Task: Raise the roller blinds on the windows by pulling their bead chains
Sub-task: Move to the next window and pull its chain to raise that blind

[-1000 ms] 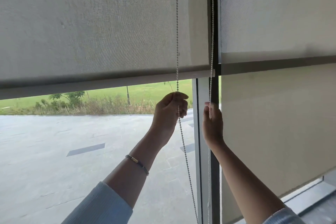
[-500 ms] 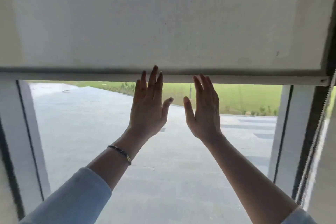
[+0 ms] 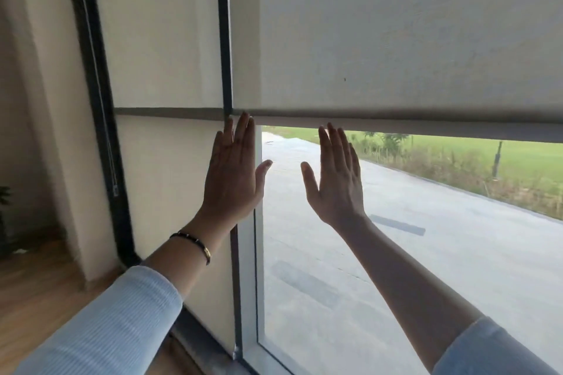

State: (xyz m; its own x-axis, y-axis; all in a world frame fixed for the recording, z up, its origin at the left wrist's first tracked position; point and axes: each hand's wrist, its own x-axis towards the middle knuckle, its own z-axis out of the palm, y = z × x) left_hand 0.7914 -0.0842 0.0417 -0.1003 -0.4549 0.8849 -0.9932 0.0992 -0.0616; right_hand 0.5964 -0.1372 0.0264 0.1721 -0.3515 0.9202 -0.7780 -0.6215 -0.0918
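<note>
Both hands flat, fingers spread, empty: left hand (image 3: 233, 173) and right hand (image 3: 336, 175) just under raised blind's bottom bar (image 3: 396, 125), probably heading for bead chain (image 3: 102, 100) far left.

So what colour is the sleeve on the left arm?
Pale blue, finely ribbed sleeve; the head view shows it clearly.

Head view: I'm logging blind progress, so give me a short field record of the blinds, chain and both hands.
right blind: partly raised, glass showing below its bottom bar
left blind: fully down
bead chain: hangs along the far-left frame, untouched
left hand: open, fingers up, just under the bar's left end
right hand: open, fingers up, below the bar
holding: nothing
</note>
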